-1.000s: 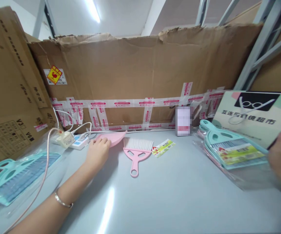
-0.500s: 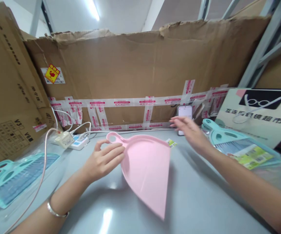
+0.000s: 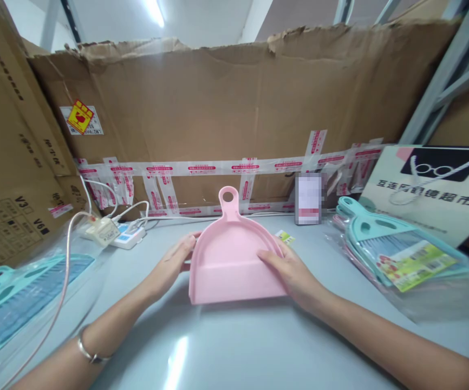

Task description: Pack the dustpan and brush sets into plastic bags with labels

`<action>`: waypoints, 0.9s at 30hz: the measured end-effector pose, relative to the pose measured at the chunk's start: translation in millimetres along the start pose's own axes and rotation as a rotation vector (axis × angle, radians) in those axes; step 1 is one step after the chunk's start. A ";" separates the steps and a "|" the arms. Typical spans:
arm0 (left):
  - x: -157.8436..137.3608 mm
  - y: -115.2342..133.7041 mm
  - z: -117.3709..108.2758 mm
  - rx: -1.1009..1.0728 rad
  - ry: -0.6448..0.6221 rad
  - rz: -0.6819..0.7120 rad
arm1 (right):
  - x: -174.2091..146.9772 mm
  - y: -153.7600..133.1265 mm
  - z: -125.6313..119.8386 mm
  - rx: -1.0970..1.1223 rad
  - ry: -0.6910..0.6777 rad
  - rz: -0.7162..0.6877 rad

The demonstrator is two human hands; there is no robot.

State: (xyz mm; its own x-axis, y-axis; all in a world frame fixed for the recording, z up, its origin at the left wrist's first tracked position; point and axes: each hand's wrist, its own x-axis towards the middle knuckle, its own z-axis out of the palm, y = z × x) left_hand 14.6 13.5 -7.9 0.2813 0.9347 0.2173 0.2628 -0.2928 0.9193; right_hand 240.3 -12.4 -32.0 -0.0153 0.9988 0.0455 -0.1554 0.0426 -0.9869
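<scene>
A pink dustpan (image 3: pixel 234 249) is held above the grey tabletop, its ring-ended handle pointing away from me and its wide straight edge toward me. My left hand (image 3: pixel 177 257) is at the dustpan's left side, fingers running behind it. On the right side, my right hand (image 3: pixel 293 268) grips the rim with the thumb inside the pan and the other fingers hidden underneath. Behind the pan, a small green and yellow label (image 3: pixel 285 236) partly shows.
Bagged turquoise dustpan-and-brush sets lie at the left (image 3: pixel 35 292) and right (image 3: pixel 405 238). A phone (image 3: pixel 308 197) leans against the cardboard (image 3: pixel 202 119) at the back. A power strip (image 3: pixel 129 235) with cables sits back left. A printed paper bag (image 3: pixel 429 184) stands at the right.
The dustpan has turned so its handle points away and its straight edge faces me. My left hand has moved from near the handle to the left side; my right hand has come in and gripped the right rim.
</scene>
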 end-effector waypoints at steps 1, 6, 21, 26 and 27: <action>-0.5 -0.5 1.3 -0.058 -0.061 -0.073 | -0.5 0.4 1.4 0.007 -0.031 0.009; 4.2 -3.7 -3.6 -0.272 0.109 -0.108 | 9.9 0.7 -10.0 -0.152 -0.105 -0.150; 10.4 1.8 -15.9 -0.404 0.560 0.116 | 30.2 18.1 -18.0 -1.493 -0.392 -0.999; 15.4 -0.5 -21.9 -0.480 0.727 0.194 | 20.7 9.7 -17.0 -1.220 -0.360 -1.138; 16.6 -0.9 -23.5 -0.490 0.762 0.220 | 17.4 6.9 -17.1 -1.111 -0.328 -1.138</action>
State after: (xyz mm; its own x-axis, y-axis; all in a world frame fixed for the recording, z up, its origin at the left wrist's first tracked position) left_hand -2.7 34.0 2.6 -0.4490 0.7988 0.4003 -0.1924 -0.5239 0.8297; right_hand 255.8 5.6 -40.6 -0.6181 0.4002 0.6766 0.5164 0.8557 -0.0343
